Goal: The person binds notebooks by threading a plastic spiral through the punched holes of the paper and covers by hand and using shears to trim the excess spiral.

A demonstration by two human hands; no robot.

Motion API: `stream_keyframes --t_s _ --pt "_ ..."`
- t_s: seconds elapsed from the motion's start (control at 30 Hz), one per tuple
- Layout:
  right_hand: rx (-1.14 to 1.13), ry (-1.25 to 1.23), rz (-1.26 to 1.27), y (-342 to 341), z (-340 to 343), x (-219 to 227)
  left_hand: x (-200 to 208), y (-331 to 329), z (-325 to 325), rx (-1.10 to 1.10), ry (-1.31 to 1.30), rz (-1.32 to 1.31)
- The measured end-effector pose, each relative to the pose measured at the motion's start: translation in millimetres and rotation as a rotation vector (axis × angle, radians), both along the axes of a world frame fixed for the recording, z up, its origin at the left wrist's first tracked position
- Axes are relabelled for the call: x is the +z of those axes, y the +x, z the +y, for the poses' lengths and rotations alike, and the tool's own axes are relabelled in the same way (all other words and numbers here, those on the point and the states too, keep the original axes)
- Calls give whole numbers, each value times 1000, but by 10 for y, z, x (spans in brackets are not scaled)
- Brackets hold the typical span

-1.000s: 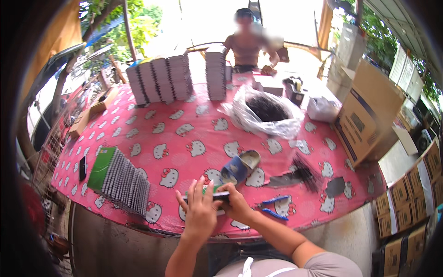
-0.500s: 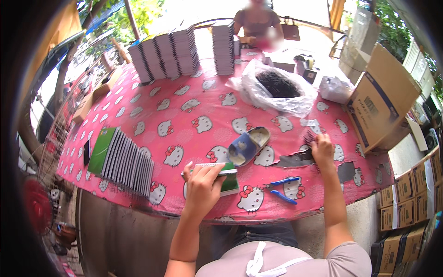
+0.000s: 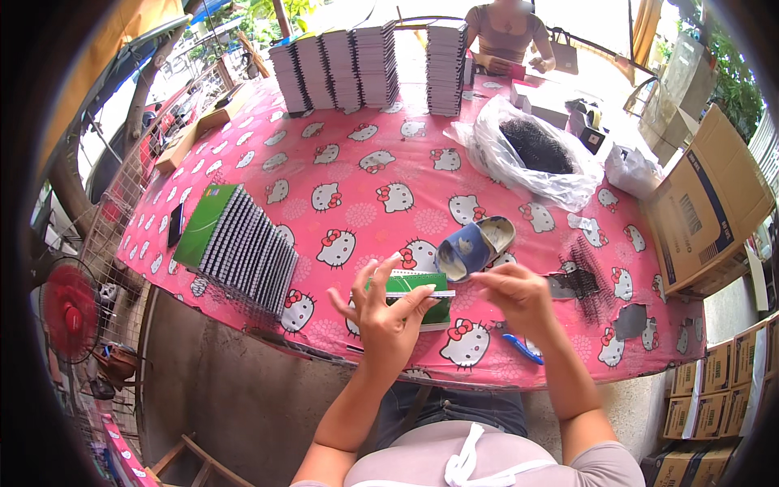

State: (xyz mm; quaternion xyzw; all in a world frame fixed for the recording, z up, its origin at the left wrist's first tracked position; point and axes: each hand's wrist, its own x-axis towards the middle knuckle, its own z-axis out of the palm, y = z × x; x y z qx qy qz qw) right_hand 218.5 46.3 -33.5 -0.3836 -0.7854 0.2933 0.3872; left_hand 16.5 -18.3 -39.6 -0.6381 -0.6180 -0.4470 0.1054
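A green-covered notebook (image 3: 434, 312) with a row of punched holes along its far edge lies in front of me. My left hand (image 3: 388, 304) holds it, thumb and forefinger pressing on the cover and the other fingers spread. My right hand (image 3: 519, 299) hovers just right of the notebook, thumb and fingers pinched together; whatever they hold is too small to make out. Beyond the hands rests a blue slipper (image 3: 475, 247). Blue-handled pliers (image 3: 522, 349) are partly hidden behind my right hand and forearm. Thin black binding coils (image 3: 596, 284) lie further right, over a tear in the tablecloth.
A stack of spiral-bound notebooks (image 3: 247, 252) leans at the left, beside a dark phone (image 3: 175, 226). Tall notebook stacks (image 3: 333, 73) stand at the back. A plastic bag (image 3: 560, 183) holds black coils. An open carton (image 3: 702, 215) is at right; another person (image 3: 507, 40) sits opposite.
My right hand has come left from the black coils to beside the notebook, now pinched. Some of my left fingers have lifted and spread while it stays on the notebook. The whole view has shifted.
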Motion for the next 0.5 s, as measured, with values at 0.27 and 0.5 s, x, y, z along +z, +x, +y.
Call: stream_keyframes --t_s 0.27,0.5 --pt "158 1 33 -136 111 2 -60 -88 65 -172 -34 -94" --pt "290 64 -133 -150 110 200 -96 -76 37 -153 -44 -170"
